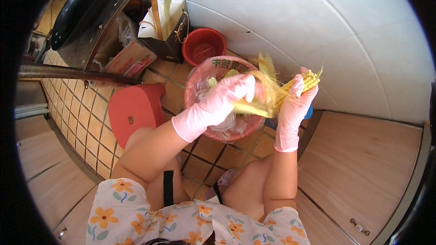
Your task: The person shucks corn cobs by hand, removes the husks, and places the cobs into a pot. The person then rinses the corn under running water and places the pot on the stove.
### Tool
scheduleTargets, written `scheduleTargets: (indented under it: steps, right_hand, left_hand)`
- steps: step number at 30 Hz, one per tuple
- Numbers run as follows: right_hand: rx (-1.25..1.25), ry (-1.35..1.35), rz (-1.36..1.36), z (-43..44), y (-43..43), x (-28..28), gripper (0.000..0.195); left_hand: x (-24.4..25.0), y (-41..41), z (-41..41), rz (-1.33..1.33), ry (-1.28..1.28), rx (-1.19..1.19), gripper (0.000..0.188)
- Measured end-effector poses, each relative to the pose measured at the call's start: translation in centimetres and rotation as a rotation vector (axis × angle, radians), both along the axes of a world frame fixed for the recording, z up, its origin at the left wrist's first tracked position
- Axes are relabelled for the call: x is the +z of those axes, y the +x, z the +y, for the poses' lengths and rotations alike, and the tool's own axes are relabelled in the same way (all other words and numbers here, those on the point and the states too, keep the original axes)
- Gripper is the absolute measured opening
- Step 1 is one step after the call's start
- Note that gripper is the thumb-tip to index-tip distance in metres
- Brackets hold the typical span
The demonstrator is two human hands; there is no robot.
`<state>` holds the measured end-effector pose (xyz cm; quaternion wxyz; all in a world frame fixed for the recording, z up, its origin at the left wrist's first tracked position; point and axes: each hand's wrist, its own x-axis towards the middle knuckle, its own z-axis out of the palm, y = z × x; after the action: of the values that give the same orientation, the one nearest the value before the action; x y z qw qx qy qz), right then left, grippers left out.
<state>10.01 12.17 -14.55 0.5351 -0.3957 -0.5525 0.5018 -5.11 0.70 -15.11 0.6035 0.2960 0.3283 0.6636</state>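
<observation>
An ear of corn [310, 79], mostly bare with yellow kernels, is gripped in my right hand [295, 103]. My left hand [235, 92], blurred by motion, is closed on the corn husk [250, 109] and silk, which stretch toward the ear's lower end. Loose strands of corn silk [269, 86] hang between the two hands. Both hands wear pink gloves. Below them stands a red tub [191, 90] lined with a clear plastic bag [226, 126]. Pieces of green husk [231, 73] lie inside it, and the left forearm partly hides its contents.
A red plastic stool [134, 112] stands left of the tub. Behind are a small red basin [204, 46], a black paper bag [165, 47] and a cardboard box [127, 61]. A white wall [306, 23] and wooden cabinet [368, 163] bound the right. A black wok [80, 10] sits upper left.
</observation>
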Motion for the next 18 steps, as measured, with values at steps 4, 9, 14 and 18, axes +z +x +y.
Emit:
scheduleTargets:
  steps: [4,9,14,18]
  right_hand:
    - [0.126,0.087,-0.069,0.1,1.1,0.5,0.045]
    - [0.305,0.061,-0.090,0.4,4.3,0.8,0.054]
    - [0.332,-0.029,0.006,-0.4,4.6,2.7,0.065]
    - [0.313,-0.030,0.022,-0.5,5.2,3.1,0.069]
  left_hand:
    - [0.2,-3.2,0.4,-0.101,-0.217,-0.044,0.022]
    - [-1.5,-5.3,1.1,0.766,-0.421,0.140,0.026]
    - [0.0,-3.0,0.0,1.284,-0.648,-0.578,0.043]
    - [0.3,-3.4,-1.0,1.562,-0.460,-0.135,0.046]
